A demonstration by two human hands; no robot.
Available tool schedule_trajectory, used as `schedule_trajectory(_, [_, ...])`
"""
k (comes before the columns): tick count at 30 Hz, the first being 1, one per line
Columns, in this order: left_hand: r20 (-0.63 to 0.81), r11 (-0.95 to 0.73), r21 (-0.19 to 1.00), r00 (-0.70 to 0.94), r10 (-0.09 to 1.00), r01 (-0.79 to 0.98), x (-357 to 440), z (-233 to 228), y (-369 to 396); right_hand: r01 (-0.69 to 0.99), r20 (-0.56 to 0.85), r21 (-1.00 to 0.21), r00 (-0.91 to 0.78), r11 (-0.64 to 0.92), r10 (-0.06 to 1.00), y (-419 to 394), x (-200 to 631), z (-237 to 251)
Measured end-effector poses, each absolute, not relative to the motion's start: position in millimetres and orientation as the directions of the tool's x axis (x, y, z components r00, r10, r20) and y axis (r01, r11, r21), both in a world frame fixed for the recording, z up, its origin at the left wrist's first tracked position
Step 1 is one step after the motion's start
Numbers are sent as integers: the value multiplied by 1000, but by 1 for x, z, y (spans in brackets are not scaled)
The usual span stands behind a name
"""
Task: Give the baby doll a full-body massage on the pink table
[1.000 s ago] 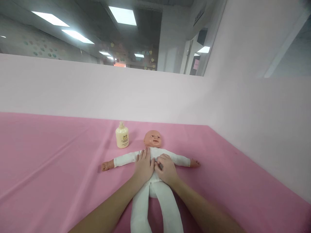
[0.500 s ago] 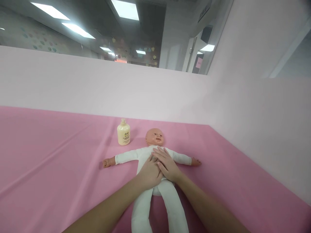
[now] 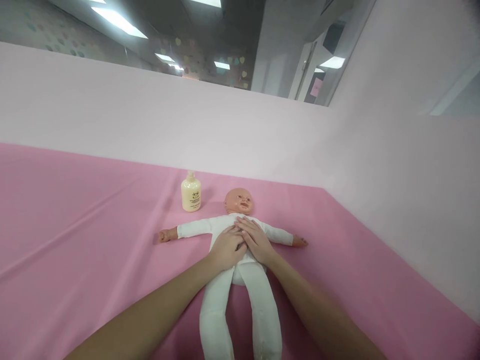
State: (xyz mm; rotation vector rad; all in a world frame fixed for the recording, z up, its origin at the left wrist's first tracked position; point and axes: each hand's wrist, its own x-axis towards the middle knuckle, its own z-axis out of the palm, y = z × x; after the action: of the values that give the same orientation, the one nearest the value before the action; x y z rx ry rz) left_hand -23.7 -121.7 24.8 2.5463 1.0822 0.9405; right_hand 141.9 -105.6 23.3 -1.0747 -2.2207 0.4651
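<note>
A baby doll (image 3: pixel 240 277) in a white cloth suit lies on its back with arms spread wide. Its bare head (image 3: pixel 239 201) points away from me. On the doll's torso my left hand (image 3: pixel 227 248) rests with fingers laid flat. My right hand (image 3: pixel 258 242) lies flat beside it, its fingers stretched over the chest and overlapping the left fingertips. Neither hand grips anything. Left of the doll's head stands a pale yellow pump bottle (image 3: pixel 191 195) with dark print, apart from both hands.
Pink sheeting (image 3: pixel 93 240) with soft creases covers the surface under the doll. A white wall (image 3: pixel 157 117) rises behind it, with a window (image 3: pixel 210 40) above. Another pale wall (image 3: pixel 405 190) borders the right side.
The view has tipped downward, so the doll and bottle appear higher. Both hands stay on the doll's torso, with a small gap now visible between them near the left thumb side.
</note>
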Motion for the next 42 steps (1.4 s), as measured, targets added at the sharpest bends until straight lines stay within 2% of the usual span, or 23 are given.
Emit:
schedule_trajectory(6, [419, -613, 427, 455, 786, 665, -24, 28, -128, 608, 381, -556, -420, 567, 824, -102, 141, 17])
schedule_trajectory(12, [464, -576, 525, 357, 811, 626, -28, 27, -127, 594, 434, -567, -373, 571, 820, -96, 143, 6])
schedule_trajectory(17, [516, -580, 571, 295, 804, 581, -30, 21, -121, 499, 567, -564, -346, 658, 748, -99, 143, 11])
schedule_trajectory(20, [488, -611, 546, 375, 788, 574, -33, 21, -121, 376, 606, -499, -493, 781, 625, -106, 142, 21])
schedule_trajectory(22, [462, -673, 508, 489, 740, 538, -36, 24, -121, 312, 578, -466, -601, 828, 552, -112, 141, 27])
schedule_trajectory(24, [448, -737, 470, 588, 674, 486, -39, 27, -121, 294, 528, -459, -668, 838, 524, -116, 140, 31])
schedule_trajectory(28, [444, -757, 452, 617, 649, 471, -40, 30, -119, 311, 491, -481, -679, 820, 546, -119, 140, 32])
schedule_trajectory(34, [402, -647, 496, 507, 762, 579, -36, 27, -118, 228, 545, -572, -613, 788, 573, -112, 140, 29])
schedule_trajectory(38, [369, -564, 510, 427, 826, 650, -36, 21, -116, 200, 518, -683, -545, 703, 659, -107, 142, 27])
schedule_trajectory(42, [377, -491, 496, 332, 865, 716, -36, 14, -112, 277, 491, -718, -447, 638, 747, -106, 141, 23])
